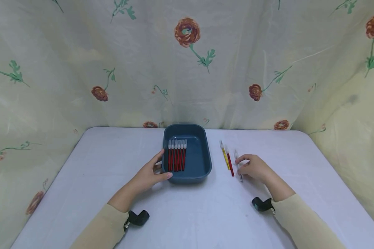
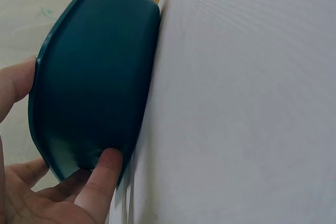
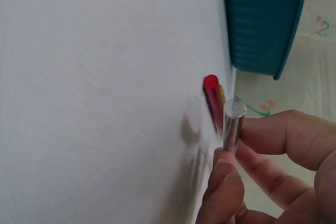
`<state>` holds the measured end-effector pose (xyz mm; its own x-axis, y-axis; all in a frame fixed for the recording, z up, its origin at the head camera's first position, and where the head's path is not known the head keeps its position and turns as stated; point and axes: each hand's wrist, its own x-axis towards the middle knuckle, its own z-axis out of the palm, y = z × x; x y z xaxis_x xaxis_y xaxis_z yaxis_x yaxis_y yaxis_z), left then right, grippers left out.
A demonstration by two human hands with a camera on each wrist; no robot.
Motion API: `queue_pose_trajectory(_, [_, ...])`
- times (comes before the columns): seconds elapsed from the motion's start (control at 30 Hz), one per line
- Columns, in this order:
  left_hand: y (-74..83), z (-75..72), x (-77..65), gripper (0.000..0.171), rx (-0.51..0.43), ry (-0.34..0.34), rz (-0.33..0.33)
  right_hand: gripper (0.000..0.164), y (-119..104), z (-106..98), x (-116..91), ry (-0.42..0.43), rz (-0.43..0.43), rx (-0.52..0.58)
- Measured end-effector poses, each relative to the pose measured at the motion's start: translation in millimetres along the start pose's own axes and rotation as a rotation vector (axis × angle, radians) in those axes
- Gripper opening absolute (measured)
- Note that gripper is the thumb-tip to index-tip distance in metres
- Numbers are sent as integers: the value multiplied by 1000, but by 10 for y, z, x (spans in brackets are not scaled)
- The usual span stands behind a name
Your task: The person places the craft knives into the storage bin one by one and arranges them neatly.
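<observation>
My left hand [image 1: 151, 174] grips the left side of a dark blue plastic tray [image 1: 194, 178], with the thumb at its near left corner and fingers along its wall. Inside the tray, along its left half, several red craft knives [image 1: 176, 159] with clear caps lie side by side, caps pointing away. To the right of the tray, my right hand [image 1: 252, 167] pinches a silver craft knife [image 3: 233, 127] between thumb and fingers, close over the table. Just left of it lie a red craft knife [image 1: 231, 165] and a yellow craft knife [image 1: 225, 158], both with clear caps.
A white cloth covers the table [image 1: 205, 214]. Behind it and along the sides hangs a pale curtain [image 1: 137, 69] with a flower print, close to the tray's far end. A small black camera [image 1: 138, 218] is strapped to the left wrist, another black camera [image 1: 261, 204] to the right.
</observation>
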<state>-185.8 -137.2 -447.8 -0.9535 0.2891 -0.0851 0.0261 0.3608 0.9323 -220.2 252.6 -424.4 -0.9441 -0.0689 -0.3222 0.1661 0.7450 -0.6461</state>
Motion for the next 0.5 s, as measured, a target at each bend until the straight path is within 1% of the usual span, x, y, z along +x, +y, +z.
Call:
queue_pose_trajectory(0.1, [13, 0, -6, 94, 4, 1, -4, 38, -21, -39, -11, -1, -15, 29])
queue_pose_trajectory(0.33, [18, 1, -14, 94, -1, -2, -3, 42, -117, -108, -59, -33, -72, 131])
queue_pose_trajectory(0.5, [-1, -5, -9, 94, -28, -14, 6, 43, -224, -137, -109, -51, -67, 184])
